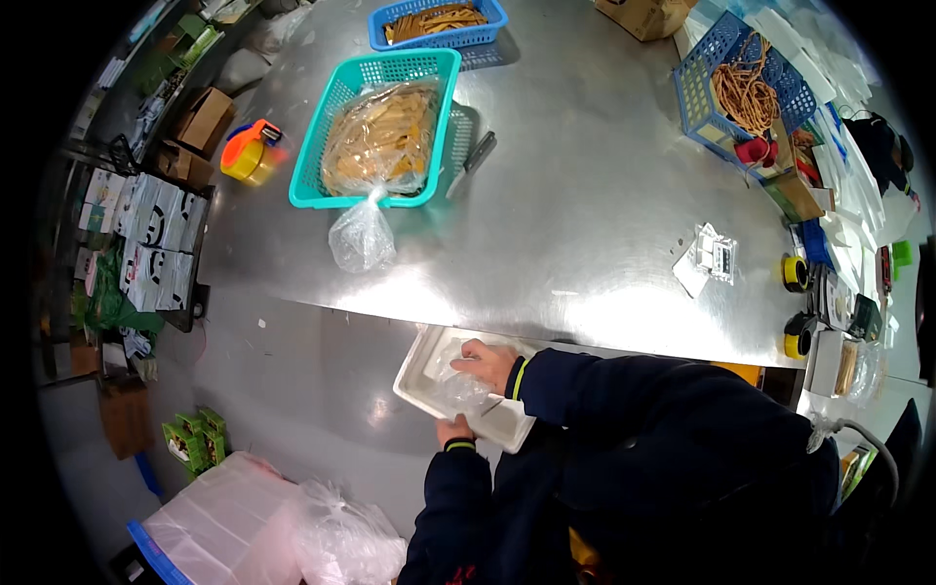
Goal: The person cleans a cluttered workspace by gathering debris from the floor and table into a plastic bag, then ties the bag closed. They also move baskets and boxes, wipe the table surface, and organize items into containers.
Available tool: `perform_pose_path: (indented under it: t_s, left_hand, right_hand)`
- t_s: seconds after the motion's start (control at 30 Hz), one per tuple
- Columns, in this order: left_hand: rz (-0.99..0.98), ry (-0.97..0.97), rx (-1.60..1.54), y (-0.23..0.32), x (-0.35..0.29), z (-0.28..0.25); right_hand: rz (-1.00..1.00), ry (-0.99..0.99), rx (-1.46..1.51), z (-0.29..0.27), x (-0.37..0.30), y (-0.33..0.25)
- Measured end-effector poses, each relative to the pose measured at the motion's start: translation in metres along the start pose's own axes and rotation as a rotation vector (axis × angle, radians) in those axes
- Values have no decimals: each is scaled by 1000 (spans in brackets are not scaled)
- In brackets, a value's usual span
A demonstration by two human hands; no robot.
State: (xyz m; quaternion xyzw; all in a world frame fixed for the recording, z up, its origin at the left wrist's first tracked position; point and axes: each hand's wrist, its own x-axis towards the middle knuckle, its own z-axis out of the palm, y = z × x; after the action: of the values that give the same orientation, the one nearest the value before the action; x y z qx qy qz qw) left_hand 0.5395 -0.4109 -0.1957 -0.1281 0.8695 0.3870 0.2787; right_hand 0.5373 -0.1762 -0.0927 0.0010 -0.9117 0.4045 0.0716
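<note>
A shallow white tray (413, 378) sits tilted at the front edge of the metal table, close to my body. Inside it lies a crumpled clear plastic bag (462, 390). My right hand (487, 363) reaches over the tray, its fingers closed on the upper part of the bag. At the tray's near side, my left hand (454, 430) is closed on the rim. A small thin dark item (491, 407) shows in the tray beside the bag; its kind is unclear.
On the metal table (546, 195) stand a teal basket (302, 175) holding a bagged brown product, a blue basket (499, 21) of brown strips, a knife (474, 161), a tape dispenser (252, 156) and small packets (710, 255). A blue crate (694, 107) holds brown cords at right.
</note>
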Motion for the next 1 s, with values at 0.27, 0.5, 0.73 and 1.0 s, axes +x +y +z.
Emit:
perform_pose_path:
  t_s: [0.27, 0.5, 0.73, 1.0]
  left_hand:
    - [1, 79, -66, 16, -4, -41]
    - [-68, 205, 20, 22, -7, -37]
    - [-131, 201, -188, -9, 7, -20]
    - [-55, 226, -211, 11, 17, -10]
  right_hand:
    - [445, 684, -399, -204, 106, 152]
    - [551, 444, -401, -173, 128, 159]
    - [-119, -40, -30, -76, 58, 41]
    - [414, -168, -525, -219, 207, 124]
